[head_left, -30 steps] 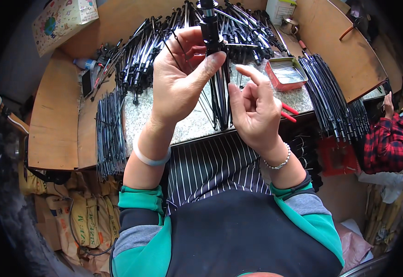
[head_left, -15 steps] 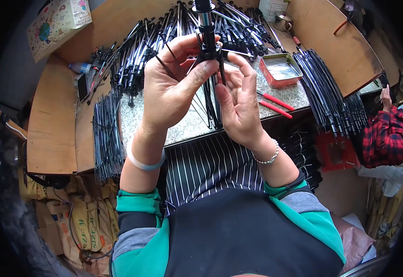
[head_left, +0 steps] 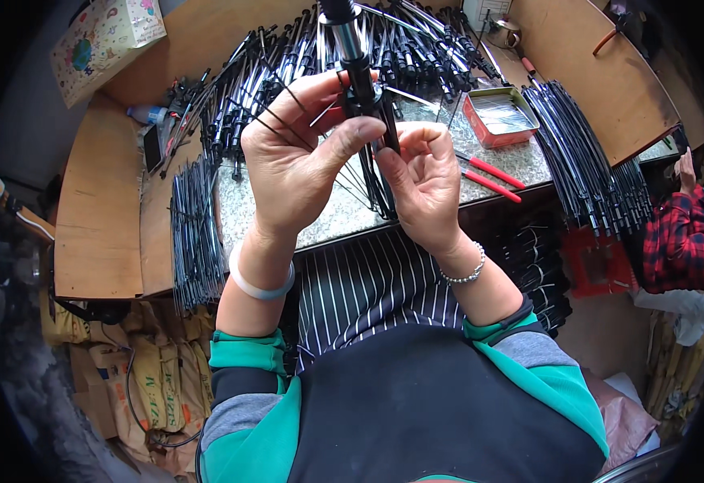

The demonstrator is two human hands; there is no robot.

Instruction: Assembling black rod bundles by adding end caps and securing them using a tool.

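By the left hand (head_left: 300, 181), the black rod frame (head_left: 359, 79) is being grasped, left of the red tin (head_left: 511, 139). The right hand (head_left: 426, 189) is being held curled beside the frame; whether anything is being pinched cannot be told. For good work, the frame should probably be held steady and its thin ribs (head_left: 378, 181) untangled. Pliers (head_left: 494, 171) are lying nearer than the tin; a dark rod bundle (head_left: 573, 153) is lying to its right.

Black ribbed frame (head_left: 360, 87), tilted, silver shaft section (head_left: 346, 40), ribs (head_left: 378, 191) partly splayed, held in hands (head_left: 291, 181).
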